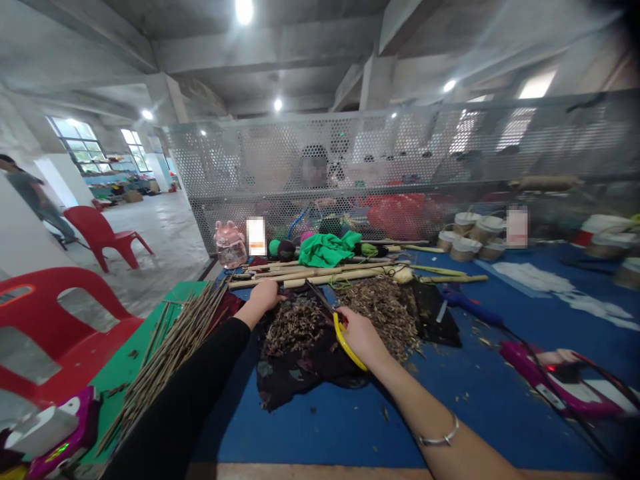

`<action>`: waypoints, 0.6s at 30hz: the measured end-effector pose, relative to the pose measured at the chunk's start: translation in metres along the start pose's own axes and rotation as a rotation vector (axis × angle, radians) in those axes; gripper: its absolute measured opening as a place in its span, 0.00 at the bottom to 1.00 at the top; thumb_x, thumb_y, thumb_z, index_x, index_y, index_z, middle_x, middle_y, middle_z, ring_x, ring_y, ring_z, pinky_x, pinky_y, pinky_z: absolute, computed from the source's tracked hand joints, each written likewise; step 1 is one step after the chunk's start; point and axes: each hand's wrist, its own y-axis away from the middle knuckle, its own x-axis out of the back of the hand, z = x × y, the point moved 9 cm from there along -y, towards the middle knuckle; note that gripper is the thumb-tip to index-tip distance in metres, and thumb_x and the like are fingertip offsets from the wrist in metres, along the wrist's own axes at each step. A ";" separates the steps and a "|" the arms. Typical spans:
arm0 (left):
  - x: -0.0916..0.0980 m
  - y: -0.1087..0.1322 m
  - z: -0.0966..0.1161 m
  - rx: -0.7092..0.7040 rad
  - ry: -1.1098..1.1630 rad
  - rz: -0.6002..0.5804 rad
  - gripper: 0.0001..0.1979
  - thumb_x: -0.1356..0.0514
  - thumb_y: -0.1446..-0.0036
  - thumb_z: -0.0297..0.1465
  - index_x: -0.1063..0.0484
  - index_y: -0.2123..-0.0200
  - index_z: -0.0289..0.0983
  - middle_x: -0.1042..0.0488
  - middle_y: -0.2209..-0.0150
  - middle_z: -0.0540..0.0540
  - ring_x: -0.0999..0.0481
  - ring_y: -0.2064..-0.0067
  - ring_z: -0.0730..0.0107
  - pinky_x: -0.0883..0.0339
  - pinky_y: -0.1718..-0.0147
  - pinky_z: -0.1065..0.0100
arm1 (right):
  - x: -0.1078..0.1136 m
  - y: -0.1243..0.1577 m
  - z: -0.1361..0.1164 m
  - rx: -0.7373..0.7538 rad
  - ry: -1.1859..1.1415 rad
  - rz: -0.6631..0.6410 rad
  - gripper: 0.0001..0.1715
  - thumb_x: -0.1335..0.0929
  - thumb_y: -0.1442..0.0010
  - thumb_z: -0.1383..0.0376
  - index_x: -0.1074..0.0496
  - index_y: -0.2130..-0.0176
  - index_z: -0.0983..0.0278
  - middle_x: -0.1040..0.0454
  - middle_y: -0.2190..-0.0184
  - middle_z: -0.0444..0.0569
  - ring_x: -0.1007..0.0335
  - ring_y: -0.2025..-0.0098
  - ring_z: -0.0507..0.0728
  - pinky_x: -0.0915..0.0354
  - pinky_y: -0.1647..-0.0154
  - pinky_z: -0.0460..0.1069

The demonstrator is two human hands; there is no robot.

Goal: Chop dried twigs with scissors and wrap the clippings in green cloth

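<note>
My left hand (264, 295), in a black sleeve, reaches forward and closes on the end of a pale bamboo stick (325, 275) lying across the blue table (450, 400). My right hand (359, 333), with a bracelet on the wrist, is closed on yellow-handled scissors (344, 340) whose blades point away to the upper left. Between the hands lies a dark cloth (300, 370) with heaps of brown cut bits (390, 307).
A bundle of thin sticks (170, 353) lies on the left over a green mat (130, 360). A green cloth (327, 248), a pink jar (230, 245) and small tubs (467, 243) stand at the back before a mesh screen. Red chairs (55, 333) stand left. A pink tool (560, 383) is right.
</note>
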 end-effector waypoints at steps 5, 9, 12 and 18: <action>-0.009 0.007 0.002 -0.019 -0.027 -0.044 0.07 0.41 0.52 0.33 0.27 0.76 0.35 0.25 0.69 0.40 0.26 0.63 0.62 0.36 0.64 0.69 | 0.000 0.000 -0.001 0.006 0.027 -0.001 0.21 0.37 0.51 0.73 0.30 0.56 0.63 0.24 0.67 0.50 0.29 0.65 0.55 0.43 0.69 0.43; -0.003 0.018 0.006 -0.058 -0.031 0.010 0.07 0.45 0.49 0.31 0.28 0.72 0.35 0.27 0.62 0.39 0.27 0.60 0.63 0.37 0.62 0.69 | -0.002 0.001 -0.001 0.014 0.032 -0.009 0.21 0.37 0.52 0.73 0.30 0.57 0.62 0.25 0.70 0.48 0.30 0.67 0.54 0.44 0.70 0.43; 0.005 0.026 0.006 -0.065 -0.018 0.071 0.09 0.50 0.45 0.30 0.30 0.67 0.35 0.27 0.63 0.40 0.28 0.60 0.64 0.37 0.62 0.69 | -0.003 0.000 0.001 0.009 0.025 -0.003 0.22 0.37 0.51 0.73 0.31 0.55 0.63 0.25 0.68 0.49 0.30 0.65 0.54 0.43 0.68 0.43; 0.022 0.027 -0.012 0.023 0.006 0.162 0.11 0.53 0.42 0.31 0.33 0.64 0.34 0.27 0.65 0.39 0.28 0.60 0.62 0.38 0.61 0.66 | -0.006 -0.002 -0.002 -0.014 0.054 0.015 0.22 0.36 0.50 0.71 0.32 0.53 0.62 0.25 0.69 0.49 0.29 0.67 0.55 0.43 0.69 0.44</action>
